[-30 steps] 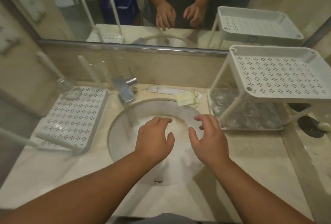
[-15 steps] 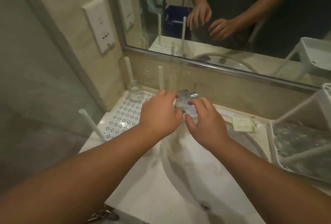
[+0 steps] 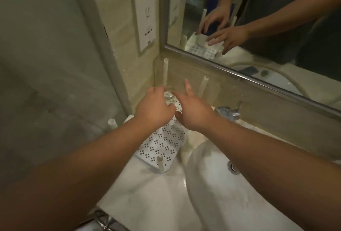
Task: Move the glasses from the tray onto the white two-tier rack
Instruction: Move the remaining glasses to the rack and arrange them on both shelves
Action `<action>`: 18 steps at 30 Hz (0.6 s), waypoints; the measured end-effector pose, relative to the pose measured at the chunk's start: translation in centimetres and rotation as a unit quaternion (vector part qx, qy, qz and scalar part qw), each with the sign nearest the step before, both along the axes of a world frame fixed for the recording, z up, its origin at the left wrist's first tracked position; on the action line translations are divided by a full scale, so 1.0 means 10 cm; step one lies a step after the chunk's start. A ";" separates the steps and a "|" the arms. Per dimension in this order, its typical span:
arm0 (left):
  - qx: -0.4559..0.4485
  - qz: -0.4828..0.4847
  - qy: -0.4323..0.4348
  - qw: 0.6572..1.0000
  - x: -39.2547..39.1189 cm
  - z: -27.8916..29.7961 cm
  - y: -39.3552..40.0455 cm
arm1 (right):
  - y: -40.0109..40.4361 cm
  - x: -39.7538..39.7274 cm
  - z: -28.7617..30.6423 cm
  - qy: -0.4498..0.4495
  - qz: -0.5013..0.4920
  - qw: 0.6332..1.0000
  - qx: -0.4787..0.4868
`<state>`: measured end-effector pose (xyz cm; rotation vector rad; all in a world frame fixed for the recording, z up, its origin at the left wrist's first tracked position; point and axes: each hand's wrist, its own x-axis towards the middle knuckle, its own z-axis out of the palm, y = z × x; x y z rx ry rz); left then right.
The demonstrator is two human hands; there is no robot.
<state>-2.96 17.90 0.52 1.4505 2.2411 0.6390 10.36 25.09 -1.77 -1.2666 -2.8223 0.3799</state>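
1. I see the glass (image 3: 168,97) standing at the far corner of the white perforated tray (image 3: 162,145), left of the sink (image 3: 221,184).
2. My left hand (image 3: 154,109) curls beside the glass; whether it grips, I cannot tell.
3. My right hand (image 3: 195,114) is spread, fingers straight.
4. The wall socket (image 3: 144,18) shows no readable writing.

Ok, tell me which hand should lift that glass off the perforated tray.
Left. The left hand already reaches over the glass at the tray's back corner; the right hand lies beside it with fingers extended.
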 end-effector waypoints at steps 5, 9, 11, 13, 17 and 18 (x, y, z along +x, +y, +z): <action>-0.008 0.036 -0.044 0.998 -0.17 -0.25 0.13 | 0.31 -0.31 -0.20 -0.016 0.025 1.000 0.008; -0.020 0.059 -0.074 0.995 -0.27 -0.43 0.16 | 0.50 -0.53 -0.30 -0.050 0.036 0.998 0.007; -0.033 0.063 -0.078 0.994 -0.29 -0.50 0.16 | 0.58 -0.63 -0.34 -0.064 0.037 0.997 0.011; -0.047 0.066 -0.084 0.993 -0.30 -0.54 0.16 | 0.64 -0.70 -0.38 -0.074 0.045 0.996 0.010; -0.069 0.067 -0.112 0.989 -0.32 -0.60 0.17 | 0.71 -0.80 -0.43 -0.082 0.071 0.994 -0.029; -0.074 0.070 -0.126 0.987 -0.32 -0.60 0.17 | 0.72 -0.82 -0.44 -0.084 0.074 0.993 -0.036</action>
